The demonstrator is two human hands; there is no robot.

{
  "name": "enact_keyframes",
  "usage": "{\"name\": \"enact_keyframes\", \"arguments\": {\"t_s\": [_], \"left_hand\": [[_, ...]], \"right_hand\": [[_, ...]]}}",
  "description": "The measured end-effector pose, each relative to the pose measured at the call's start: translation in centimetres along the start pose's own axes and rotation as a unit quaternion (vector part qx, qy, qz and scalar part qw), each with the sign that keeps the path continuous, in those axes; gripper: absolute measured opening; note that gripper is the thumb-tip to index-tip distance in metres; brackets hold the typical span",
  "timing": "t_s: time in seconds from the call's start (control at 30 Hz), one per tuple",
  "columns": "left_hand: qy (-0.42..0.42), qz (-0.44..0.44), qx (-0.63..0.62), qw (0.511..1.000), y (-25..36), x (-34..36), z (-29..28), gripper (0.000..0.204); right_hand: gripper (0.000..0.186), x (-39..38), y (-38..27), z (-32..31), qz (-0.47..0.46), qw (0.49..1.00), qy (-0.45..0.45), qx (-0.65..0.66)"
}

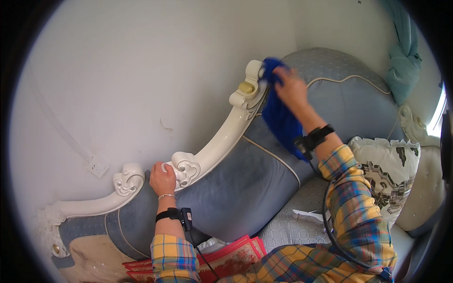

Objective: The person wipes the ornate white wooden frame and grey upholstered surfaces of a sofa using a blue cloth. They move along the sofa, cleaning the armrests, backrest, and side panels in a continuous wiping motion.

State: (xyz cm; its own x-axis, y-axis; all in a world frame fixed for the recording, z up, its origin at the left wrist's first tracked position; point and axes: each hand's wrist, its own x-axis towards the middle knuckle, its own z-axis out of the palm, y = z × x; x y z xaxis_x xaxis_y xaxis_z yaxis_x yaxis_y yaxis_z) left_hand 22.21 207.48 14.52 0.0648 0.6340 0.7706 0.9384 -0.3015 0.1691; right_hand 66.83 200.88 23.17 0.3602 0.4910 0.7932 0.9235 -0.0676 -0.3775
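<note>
My right hand [293, 92] grips a blue cloth [281, 115], blurred by motion, at the upper end of the sofa's carved white frame [222, 137]. Part of the cloth touches or nearly touches the scroll there, and the rest hangs down over the blue-grey backrest [226, 188]. Beside that scroll a gold-coloured knob [246, 87] sits on the frame. Lower down to the left, my left hand [163, 179] is closed around the white frame next to a carved scroll [186, 167]. Its fingertips are partly hidden behind the frame.
A patterned cushion [394, 174] leans at the right end of the sofa. On the quilted seat [288, 231] lies a white object [309, 215], and red printed sheets [240, 250] are near my body. A wall socket [97, 166] and a tied teal curtain [404, 70] flank the sofa.
</note>
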Motion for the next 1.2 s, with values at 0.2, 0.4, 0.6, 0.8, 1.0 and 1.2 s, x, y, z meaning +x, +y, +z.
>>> {"name": "enact_keyframes", "arguments": {"t_s": [0.2, 0.4, 0.6, 0.8, 1.0, 1.2], "left_hand": [[-0.002, 0.0, 0.012, 1.0, -0.1, 0.0, 0.2, 0.017], [-0.022, -0.008, 0.014, 1.0, -0.8, 0.1, 0.7, 0.02], [-0.035, -0.01, 0.011, 0.999, -1.1, 0.3, 0.8, 0.023], [-0.028, -0.016, -0.011, 0.999, -0.9, 0.1, 0.5, 0.021], [0.0, -0.003, -0.024, 1.0, -1.6, -0.2, 1.2, 0.019], [-0.017, -0.011, -0.063, 0.998, -2.4, -0.5, 1.2, 0.017]], "right_hand": [[0.068, -0.4, 1.4, 2.1, 0.188, 0.971, 0.113, 0.094], [0.061, -17.2, -10.4, 11.2, 0.126, 0.977, -0.121, 0.123], [0.058, -23.8, -14.9, 4.8, 0.014, 0.861, -0.432, 0.268], [0.049, -12.3, -6.9, -2.7, 0.041, 0.893, -0.193, 0.404], [0.052, 3.4, 1.1, -5.4, -0.026, 0.995, 0.026, 0.092], [0.028, 7.4, 7.4, 3.9, -0.197, 0.961, -0.101, -0.167]]}}
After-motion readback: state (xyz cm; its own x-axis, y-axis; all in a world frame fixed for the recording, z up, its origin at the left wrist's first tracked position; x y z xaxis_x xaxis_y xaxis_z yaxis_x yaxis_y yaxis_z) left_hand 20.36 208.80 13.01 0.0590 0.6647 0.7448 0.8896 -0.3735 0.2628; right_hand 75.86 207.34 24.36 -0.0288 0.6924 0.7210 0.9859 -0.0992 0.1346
